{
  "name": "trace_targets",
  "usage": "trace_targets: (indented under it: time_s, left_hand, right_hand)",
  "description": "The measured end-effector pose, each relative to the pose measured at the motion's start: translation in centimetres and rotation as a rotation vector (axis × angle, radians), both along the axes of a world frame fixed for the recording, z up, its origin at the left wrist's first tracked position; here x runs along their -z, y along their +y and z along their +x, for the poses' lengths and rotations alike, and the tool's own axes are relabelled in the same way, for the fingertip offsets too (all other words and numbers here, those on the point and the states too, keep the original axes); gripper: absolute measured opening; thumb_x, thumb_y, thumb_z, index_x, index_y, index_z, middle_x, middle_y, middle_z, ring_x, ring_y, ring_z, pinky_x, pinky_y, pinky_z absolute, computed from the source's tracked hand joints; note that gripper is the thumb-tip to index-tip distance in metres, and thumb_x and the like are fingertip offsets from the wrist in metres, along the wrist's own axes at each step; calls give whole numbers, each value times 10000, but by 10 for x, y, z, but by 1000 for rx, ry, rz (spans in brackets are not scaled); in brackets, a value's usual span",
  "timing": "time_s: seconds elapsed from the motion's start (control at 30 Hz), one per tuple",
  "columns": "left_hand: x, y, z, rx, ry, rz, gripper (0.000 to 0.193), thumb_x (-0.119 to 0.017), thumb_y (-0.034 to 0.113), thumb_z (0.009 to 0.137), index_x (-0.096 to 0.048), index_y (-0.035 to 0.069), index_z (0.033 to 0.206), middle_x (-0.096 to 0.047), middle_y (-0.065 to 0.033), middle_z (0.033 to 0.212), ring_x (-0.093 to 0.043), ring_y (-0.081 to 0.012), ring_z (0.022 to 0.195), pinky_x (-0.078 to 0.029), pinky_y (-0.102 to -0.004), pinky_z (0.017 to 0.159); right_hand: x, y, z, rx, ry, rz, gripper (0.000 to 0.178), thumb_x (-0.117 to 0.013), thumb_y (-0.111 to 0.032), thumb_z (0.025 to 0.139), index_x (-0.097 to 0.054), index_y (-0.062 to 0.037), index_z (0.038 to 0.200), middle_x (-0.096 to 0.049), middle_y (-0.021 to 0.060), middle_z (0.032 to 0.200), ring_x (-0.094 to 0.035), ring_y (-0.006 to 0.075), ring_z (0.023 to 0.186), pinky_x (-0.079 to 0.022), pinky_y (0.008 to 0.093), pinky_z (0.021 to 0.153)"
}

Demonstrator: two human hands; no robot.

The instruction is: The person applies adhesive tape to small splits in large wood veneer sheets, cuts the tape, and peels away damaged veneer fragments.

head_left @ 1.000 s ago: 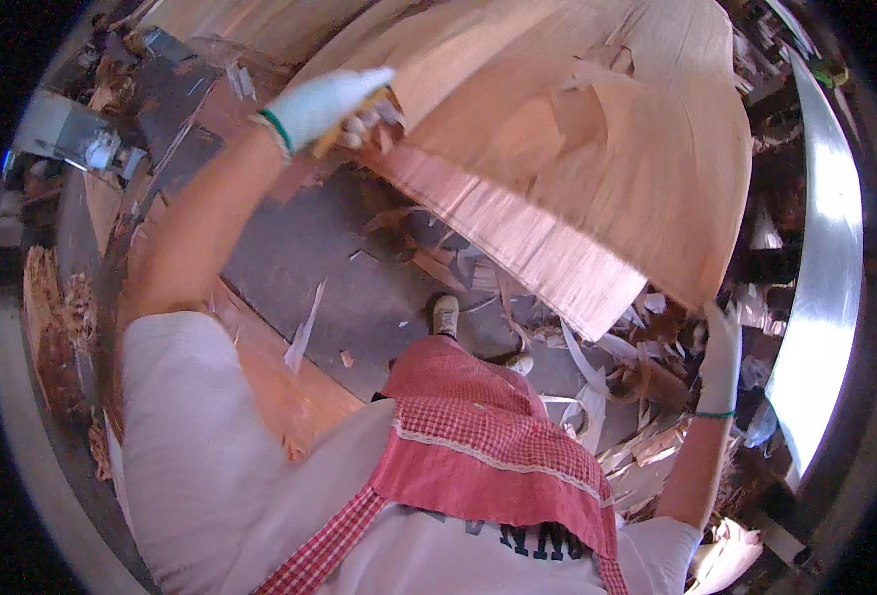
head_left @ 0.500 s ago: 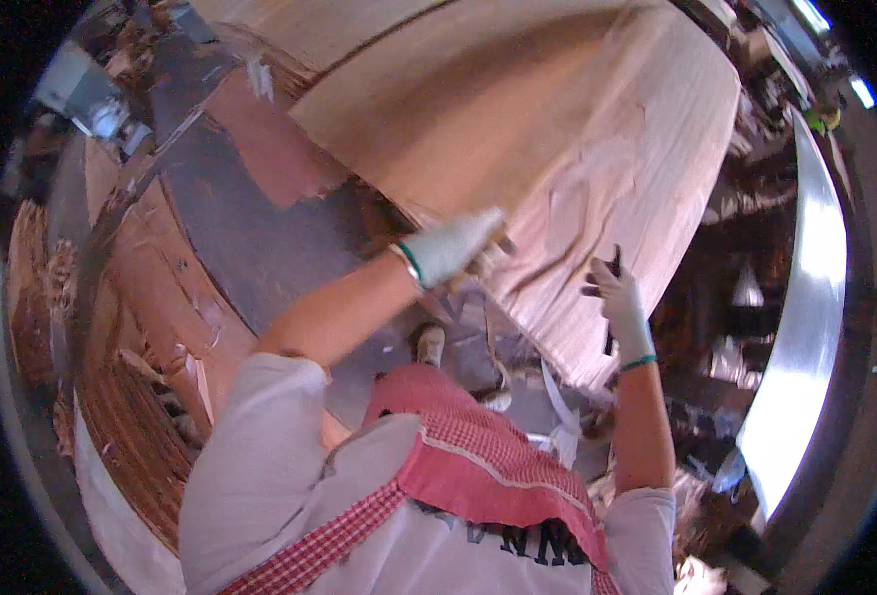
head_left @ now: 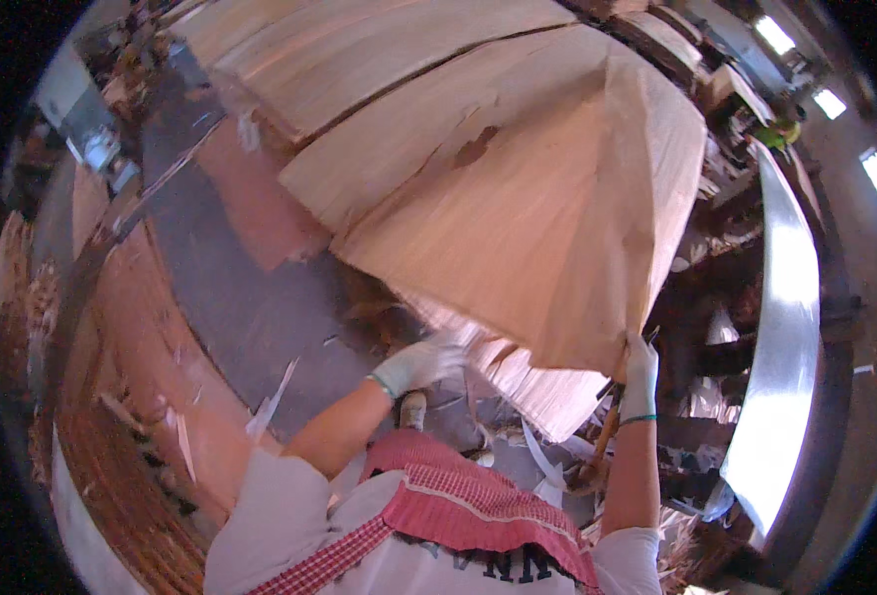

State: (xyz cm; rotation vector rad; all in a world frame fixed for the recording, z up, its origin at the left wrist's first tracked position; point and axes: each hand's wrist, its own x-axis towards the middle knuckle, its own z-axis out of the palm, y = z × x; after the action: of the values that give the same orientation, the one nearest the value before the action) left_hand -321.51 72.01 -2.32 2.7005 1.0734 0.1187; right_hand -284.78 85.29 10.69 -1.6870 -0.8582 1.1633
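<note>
A thin, tan wood veneer sheet (head_left: 518,238) lies loosely over a stack of pale veneer (head_left: 547,397), its right side raised in a fold. My right hand (head_left: 640,382), in a white glove with a green cuff, is closed on the sheet's near right corner. My left hand (head_left: 423,364), gloved the same way, hovers beside the near left edge of the stack, below the sheet's edge. Its fingers are blurred, and whether they touch the veneer cannot be made out.
More veneer sheets (head_left: 389,50) spread beyond the stack. Reddish-brown veneer (head_left: 151,307) and a layered pile (head_left: 121,466) lie to the left. A shiny metal panel (head_left: 780,347) curves along the right. Scraps litter the dark floor (head_left: 250,297) near my shoes.
The tan sheet now reaches over the near part of the stack. My right hand, open before, has closed on its corner. My left hand has moved down and toward me.
</note>
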Motion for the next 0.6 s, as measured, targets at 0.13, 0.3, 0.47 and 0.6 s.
trace_targets:
  time_s: [0.13,0.3,0.47,0.6]
  left_hand:
    - [98,11,-54,-450,491,250,337,-417,297,998,-630,190,1235,-576,-1,1349,-513,-232,1280,-120,-646,1165]
    - [135,9,-35,-735,-108,-75,278,-497,233,1000,-559,164,1262,-561,-46,1306,-511,-250,1236,-344,-475,1072]
    - [88,-48,21,-1205,-2036,-929,221,-567,144,960,-566,122,1180,-609,-16,1077,-564,-151,1005,-489,-347,848]
    - [22,-67,54,-1235,-1900,-864,216,-586,120,943,-577,111,1158,-611,-1,1078,-584,-133,942,-496,-314,825]
  right_hand:
    - [-5,-7,30,34,-292,210,214,-674,-208,867,-633,-11,796,-578,-15,665,-493,75,586,-395,268,524]
    - [-68,-64,64,34,-369,113,148,-646,-166,882,-651,-27,832,-569,-55,729,-459,51,645,-363,251,560]
    - [-117,-165,110,128,-242,94,118,-635,-150,897,-660,-40,860,-551,-64,742,-444,49,659,-360,242,588]
    - [-140,-242,165,193,-258,131,141,-629,-154,894,-680,-24,906,-597,-51,781,-488,56,692,-394,244,635]
